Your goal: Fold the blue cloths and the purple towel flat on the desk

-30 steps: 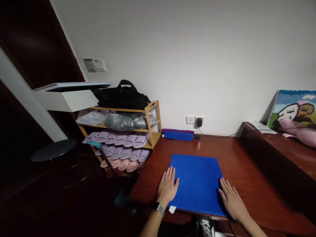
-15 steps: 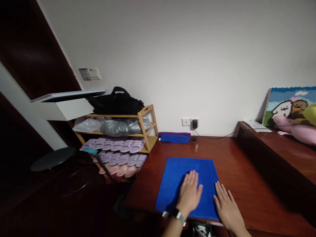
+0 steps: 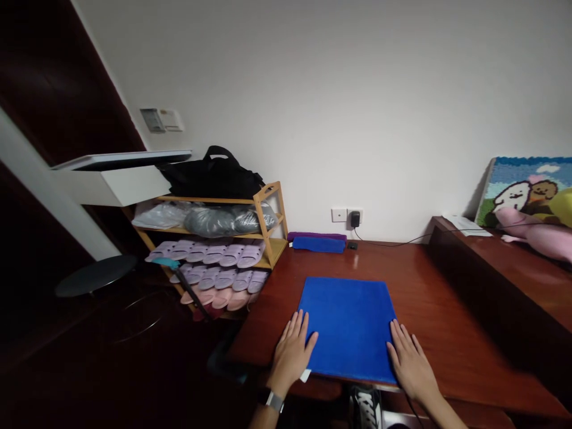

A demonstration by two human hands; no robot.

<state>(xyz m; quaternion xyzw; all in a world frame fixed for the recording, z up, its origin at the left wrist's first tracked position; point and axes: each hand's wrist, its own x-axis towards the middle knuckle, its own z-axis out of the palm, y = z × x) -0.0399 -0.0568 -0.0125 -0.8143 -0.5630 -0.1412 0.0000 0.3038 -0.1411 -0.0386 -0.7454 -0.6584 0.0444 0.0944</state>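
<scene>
Left hand (image 3: pixel 292 351) has shifted since half a second ago, from the middle of the blue cloth (image 3: pixel 351 328) to its left edge; right hand (image 3: pixel 414 363) stays at the right edge. Both are palm down, fingers extended, thumb apart from the fingers, neither clamped on anything. Cloth lies flat, spread at the near edge of the worktop (image 3: pixel 438 310), a white tag (image 3: pixel 305 375) at its near left corner.

Surface: reddish-brown, glossy. At its far edge, against a pale wall (image 3: pixel 313 89), a folded blue cloth (image 3: pixel 318 244) lies in front of a purple cloth (image 3: pixel 333 236). Black adapter (image 3: pixel 355 219) plugged in above, its cable running right. Raised ledge (image 3: pixel 509 262) on the right bears a sheet of paper (image 3: pixel 467 225), a pink plush toy (image 3: pixel 543 235) and a leaning picture (image 3: pixel 513 173). Room dim at left; round stool (image 3: pixel 96 277) stands there.

Containers: wooden rack (image 3: pixel 277 250) left of worktop. Top: black bag (image 3: pixel 214 179), contents hidden; beside it a white box (image 3: pixel 134 187), inside not visible. Next shelf: a clear plastic bag (image 3: pixel 158 215) and a grey plastic-wrapped bundle (image 3: pixel 218 220), contents unclear. Below: rows of lilac slippers (image 3: pixel 210 251), then pink slippers (image 3: pixel 223 298).
</scene>
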